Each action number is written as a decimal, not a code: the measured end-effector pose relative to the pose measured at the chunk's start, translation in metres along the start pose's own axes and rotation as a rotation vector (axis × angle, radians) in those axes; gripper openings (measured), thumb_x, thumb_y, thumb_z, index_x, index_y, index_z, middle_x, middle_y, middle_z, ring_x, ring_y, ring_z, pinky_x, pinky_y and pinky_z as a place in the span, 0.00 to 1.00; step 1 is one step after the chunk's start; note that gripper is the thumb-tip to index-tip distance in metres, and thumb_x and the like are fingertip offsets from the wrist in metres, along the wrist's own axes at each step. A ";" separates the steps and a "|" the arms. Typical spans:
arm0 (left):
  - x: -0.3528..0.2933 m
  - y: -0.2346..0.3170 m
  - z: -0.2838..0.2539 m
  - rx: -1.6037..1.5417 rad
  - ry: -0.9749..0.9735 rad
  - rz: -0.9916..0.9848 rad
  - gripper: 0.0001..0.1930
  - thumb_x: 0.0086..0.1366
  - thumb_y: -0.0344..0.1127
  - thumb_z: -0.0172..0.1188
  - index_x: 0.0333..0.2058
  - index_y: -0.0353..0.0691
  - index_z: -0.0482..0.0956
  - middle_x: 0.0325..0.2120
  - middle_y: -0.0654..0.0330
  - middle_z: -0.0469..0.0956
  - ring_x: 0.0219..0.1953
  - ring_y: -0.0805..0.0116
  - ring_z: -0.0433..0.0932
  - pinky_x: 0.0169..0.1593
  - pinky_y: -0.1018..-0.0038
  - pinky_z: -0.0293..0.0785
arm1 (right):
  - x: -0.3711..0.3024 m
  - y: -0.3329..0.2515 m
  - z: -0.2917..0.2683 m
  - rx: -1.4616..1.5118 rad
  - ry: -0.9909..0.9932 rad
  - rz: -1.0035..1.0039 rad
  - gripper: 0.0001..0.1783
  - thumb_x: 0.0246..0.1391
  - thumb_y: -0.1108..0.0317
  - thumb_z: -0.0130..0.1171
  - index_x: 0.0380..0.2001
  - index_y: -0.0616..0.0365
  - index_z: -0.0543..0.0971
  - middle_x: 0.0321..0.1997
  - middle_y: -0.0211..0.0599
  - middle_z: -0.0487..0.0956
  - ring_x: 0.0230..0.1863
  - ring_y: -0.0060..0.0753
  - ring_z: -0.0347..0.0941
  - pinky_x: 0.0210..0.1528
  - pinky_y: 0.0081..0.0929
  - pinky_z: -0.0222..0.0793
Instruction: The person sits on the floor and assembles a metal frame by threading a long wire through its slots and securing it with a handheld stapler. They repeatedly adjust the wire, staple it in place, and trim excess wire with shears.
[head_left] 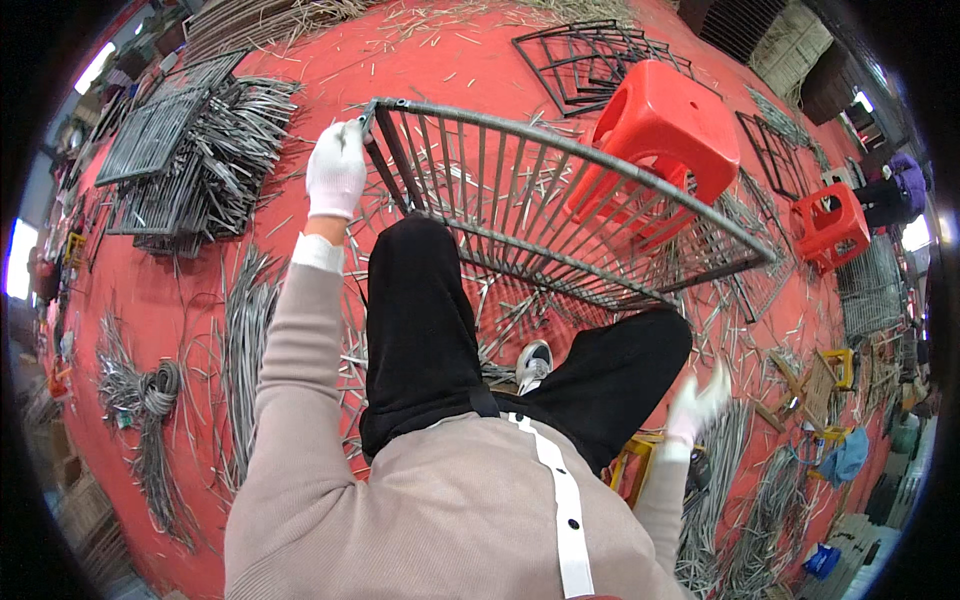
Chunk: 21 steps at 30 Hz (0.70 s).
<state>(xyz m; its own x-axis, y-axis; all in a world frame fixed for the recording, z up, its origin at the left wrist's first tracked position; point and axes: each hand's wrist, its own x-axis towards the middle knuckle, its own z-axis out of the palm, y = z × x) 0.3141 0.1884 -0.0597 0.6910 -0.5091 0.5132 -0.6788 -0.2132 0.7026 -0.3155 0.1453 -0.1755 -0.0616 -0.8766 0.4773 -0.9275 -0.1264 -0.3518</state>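
My left hand (335, 170), in a white glove, is closed at the upper left corner of a grey frame (560, 140). Many thin slats run across this frame, which leans tilted in front of my knees. Off to the right of my right knee, my right hand (698, 405) is also gloved in white. It is slightly blurred, with fingers apart and nothing visible in them. Beside and below it lies a bundle of long grey strips (715, 500) on the floor. My knees in black trousers are spread below the frame.
A red plastic stool (670, 120) stands just beyond the frame, another red stool (832, 228) farther right near a person in purple (905, 190). Slatted panels (170, 130) are piled at left over loose strips. Coiled strips (150, 395) and scraps litter the red floor (440, 60).
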 end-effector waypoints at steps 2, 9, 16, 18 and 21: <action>-0.023 0.016 -0.013 0.173 0.270 0.273 0.13 0.76 0.38 0.54 0.37 0.38 0.85 0.44 0.52 0.83 0.49 0.51 0.80 0.55 0.57 0.72 | 0.059 -0.131 0.015 0.200 -0.007 -0.377 0.29 0.50 0.75 0.65 0.58 0.57 0.80 0.62 0.48 0.77 0.66 0.50 0.69 0.72 0.46 0.60; -0.151 0.055 -0.035 -0.491 -0.233 -0.099 0.10 0.77 0.27 0.49 0.45 0.34 0.81 0.26 0.62 0.77 0.26 0.75 0.76 0.33 0.77 0.72 | 0.100 -0.454 0.051 0.311 -0.439 -1.000 0.15 0.58 0.50 0.64 0.36 0.50 0.83 0.34 0.41 0.84 0.37 0.48 0.84 0.39 0.45 0.79; -0.169 -0.028 -0.073 -0.537 -0.072 -0.492 0.16 0.82 0.41 0.46 0.46 0.36 0.80 0.22 0.68 0.73 0.25 0.81 0.70 0.32 0.80 0.67 | 0.253 -0.503 0.093 0.211 -0.305 -0.697 0.18 0.61 0.50 0.59 0.41 0.50 0.87 0.44 0.45 0.86 0.46 0.53 0.83 0.48 0.47 0.78; -0.156 -0.049 -0.083 -0.433 -0.017 -0.332 0.19 0.83 0.45 0.45 0.45 0.37 0.80 0.22 0.70 0.73 0.23 0.83 0.67 0.29 0.82 0.63 | 0.311 -0.497 0.081 0.290 0.119 -0.793 0.17 0.61 0.53 0.60 0.44 0.50 0.86 0.42 0.44 0.86 0.46 0.49 0.83 0.49 0.44 0.78; -0.137 -0.060 -0.084 -0.356 -0.051 -0.404 0.19 0.83 0.45 0.44 0.45 0.37 0.80 0.24 0.69 0.76 0.22 0.84 0.67 0.29 0.83 0.63 | 0.352 -0.478 0.051 0.517 0.569 -0.790 0.07 0.57 0.68 0.62 0.37 0.57 0.82 0.34 0.48 0.82 0.41 0.55 0.80 0.42 0.44 0.74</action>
<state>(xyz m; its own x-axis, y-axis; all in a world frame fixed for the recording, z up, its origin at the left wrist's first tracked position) 0.2810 0.3415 -0.1308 0.8607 -0.4868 0.1488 -0.2288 -0.1089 0.9674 0.1254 -0.1269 0.1195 0.1968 -0.1377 0.9707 -0.5226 -0.8525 -0.0150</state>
